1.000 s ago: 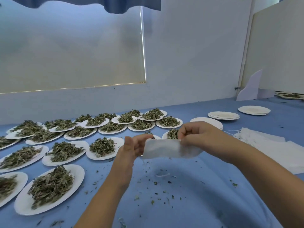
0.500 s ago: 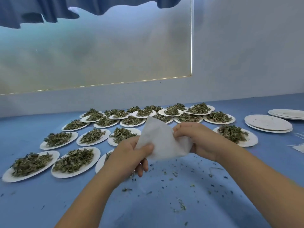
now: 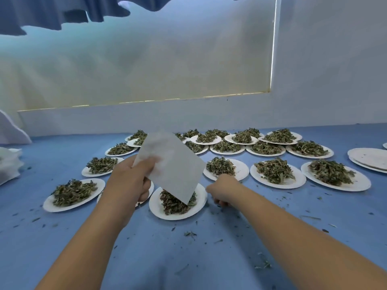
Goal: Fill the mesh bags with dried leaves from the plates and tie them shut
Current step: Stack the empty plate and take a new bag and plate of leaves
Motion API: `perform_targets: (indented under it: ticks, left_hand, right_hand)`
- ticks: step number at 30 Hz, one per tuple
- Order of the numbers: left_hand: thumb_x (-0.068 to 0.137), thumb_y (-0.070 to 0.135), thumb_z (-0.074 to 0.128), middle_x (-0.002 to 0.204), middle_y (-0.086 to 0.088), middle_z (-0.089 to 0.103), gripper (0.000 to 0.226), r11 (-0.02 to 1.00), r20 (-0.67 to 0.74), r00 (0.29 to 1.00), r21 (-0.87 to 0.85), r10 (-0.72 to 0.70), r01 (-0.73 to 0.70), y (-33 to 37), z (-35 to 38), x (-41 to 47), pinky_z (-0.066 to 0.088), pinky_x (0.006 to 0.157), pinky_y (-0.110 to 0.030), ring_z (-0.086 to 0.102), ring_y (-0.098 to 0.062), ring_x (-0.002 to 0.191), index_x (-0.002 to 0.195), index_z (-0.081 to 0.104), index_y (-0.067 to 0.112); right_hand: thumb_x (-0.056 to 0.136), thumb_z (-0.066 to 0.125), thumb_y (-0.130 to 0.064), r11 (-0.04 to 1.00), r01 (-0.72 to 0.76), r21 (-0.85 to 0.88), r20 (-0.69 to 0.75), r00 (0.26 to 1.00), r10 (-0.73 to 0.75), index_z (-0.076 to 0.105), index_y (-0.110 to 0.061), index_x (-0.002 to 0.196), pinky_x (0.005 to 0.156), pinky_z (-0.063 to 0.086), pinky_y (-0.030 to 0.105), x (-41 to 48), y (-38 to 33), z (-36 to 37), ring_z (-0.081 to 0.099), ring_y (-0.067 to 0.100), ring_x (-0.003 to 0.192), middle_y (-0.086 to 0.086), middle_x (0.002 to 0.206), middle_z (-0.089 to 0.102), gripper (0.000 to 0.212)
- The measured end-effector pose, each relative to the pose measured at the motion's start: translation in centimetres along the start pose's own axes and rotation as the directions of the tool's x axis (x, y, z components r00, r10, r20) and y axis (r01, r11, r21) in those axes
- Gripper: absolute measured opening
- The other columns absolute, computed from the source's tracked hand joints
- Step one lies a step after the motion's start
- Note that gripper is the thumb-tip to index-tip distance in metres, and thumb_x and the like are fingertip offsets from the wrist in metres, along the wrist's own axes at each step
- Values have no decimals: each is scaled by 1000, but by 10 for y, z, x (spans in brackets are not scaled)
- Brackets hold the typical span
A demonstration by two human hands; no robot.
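One mesh bag (image 3: 173, 164) | left hand (image 3: 127, 181) pinches its corner | right hand (image 3: 222, 189) beside plate (image 3: 159, 210)

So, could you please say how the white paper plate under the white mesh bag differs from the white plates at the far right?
The plate under the mesh bag holds a heap of dried leaves; the far-right plates are bare. That plate lies singly; the far-right ones are stacked. Both are round and white.

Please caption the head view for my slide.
Left hand holds white mesh bag over white paper plate of dried green leaves; right hand beside plate.
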State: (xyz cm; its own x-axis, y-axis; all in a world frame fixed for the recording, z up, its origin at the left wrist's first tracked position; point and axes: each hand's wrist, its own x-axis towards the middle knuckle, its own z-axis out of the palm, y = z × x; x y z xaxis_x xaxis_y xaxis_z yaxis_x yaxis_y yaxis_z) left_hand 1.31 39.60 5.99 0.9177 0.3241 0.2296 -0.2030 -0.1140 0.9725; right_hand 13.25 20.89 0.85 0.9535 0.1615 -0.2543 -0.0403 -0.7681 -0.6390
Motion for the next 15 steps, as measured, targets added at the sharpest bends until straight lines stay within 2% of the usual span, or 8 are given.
perform_targets:
  ticks: [3, 7, 9, 12, 15]
  left_hand:
    - [92, 14, 52, 59, -4, 24, 15, 999, -21, 1000, -40, -21, 20, -2, -4, 1, 16, 41, -21, 16, -15, 45, 78, 47, 13]
    - [92, 13, 51, 57, -3, 24, 17, 999, -28, 999, -29, -36, 35, -6, -9, 1, 17, 41, -21, 17, -15, 44, 74, 49, 14]
    - [91, 14, 51, 58, -3, 24, 17, 999, -28, 999, -25, -47, 46, -7, -11, 2, 16, 41, -21, 16, -15, 44, 74, 50, 14]
    - [90, 14, 51, 58, -2, 24, 19, 997, -19, 998, -30, -67, 66, -7, -12, 2, 16, 42, -22, 16, -15, 45, 72, 47, 15]
    - [89, 15, 53, 56, -1, 26, 15, 994, -27, 995, -49, -97, 95, -4, -8, 3, 17, 40, -19, 18, -13, 42, 75, 46, 14]
  right_hand:
    - [90, 45, -11, 998, 8, -60, 16, 1000, -7, 43, -8, 64, 47, 33, 21, 4, -10, 3, 44, 20, 45, 8, 58, 50, 27]
    - [90, 45, -7, 990, 15, -137, 73, 997, -5, 41, -8, 69, 58, 36, 30, 8, -18, 6, 43, 23, 57, 8, 63, 40, 22]
    - [90, 45, -5, 990, 17, -137, 73, 997, -7, 41, -8, 70, 61, 35, 31, 10, -18, 9, 43, 24, 61, 9, 66, 42, 20]
    - [89, 46, -3, 1000, -17, -1, 51, 999, 17, 45, -5, 73, 58, 36, 29, 12, -15, 8, 46, 25, 60, 14, 72, 51, 16]
    - [91, 52, -5, 975, -71, 212, 62, 996, 59, 54, 0, 74, 45, 32, 24, 9, -8, 5, 39, 21, 48, 13, 61, 51, 18]
